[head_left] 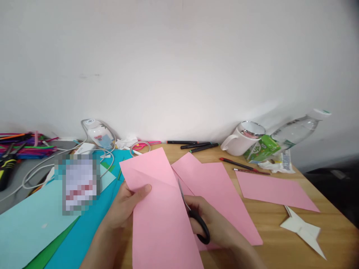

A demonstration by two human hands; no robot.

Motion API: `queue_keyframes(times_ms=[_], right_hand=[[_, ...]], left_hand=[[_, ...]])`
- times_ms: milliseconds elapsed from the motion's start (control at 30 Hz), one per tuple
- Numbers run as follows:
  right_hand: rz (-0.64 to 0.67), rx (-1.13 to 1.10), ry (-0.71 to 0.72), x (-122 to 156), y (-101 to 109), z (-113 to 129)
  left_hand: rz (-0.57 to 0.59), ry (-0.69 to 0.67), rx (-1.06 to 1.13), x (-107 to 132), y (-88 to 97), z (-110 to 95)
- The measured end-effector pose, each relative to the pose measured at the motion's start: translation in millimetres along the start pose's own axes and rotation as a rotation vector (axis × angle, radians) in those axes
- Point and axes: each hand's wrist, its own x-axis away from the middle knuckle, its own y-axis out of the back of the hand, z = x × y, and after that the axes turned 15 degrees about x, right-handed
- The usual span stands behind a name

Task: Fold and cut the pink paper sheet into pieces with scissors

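Note:
A large sheet of pink paper (pixel 165 220) is held up in front of me, a crease running across its upper part. My left hand (pixel 126 203) grips its left edge, thumb on the front and fingers behind. At the right edge, my right hand (pixel 210 220) is closed around black-handled scissors (pixel 200 226). Their metal blades point up and away along the sheet's right edge; whether they are apart is hard to see. More pink sheets (pixel 224 198) lie on the table behind the right hand.
To the right are a pink strip (pixel 275 190), a folded white paper star (pixel 303 228), a white mug (pixel 239 140), a green box (pixel 263 147) and a plastic bottle (pixel 297 130). Black markers (pixel 182 142) lie by the wall. Blue sheets (pixel 84 233), a cable and pliers (pixel 8 168) are left.

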Motion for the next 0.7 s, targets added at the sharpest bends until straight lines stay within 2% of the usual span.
queue_keyframes(times_ms=[133,700], right_hand=[[0.028,0.01,-0.001,1,2,2],[-0.03,0.048,-0.087,-1,-3,-8]], left_hand=[[-0.009,-0.003,0.005,0,-0.6,0],[-0.005,-0.008,0.01,0,0.0,1]])
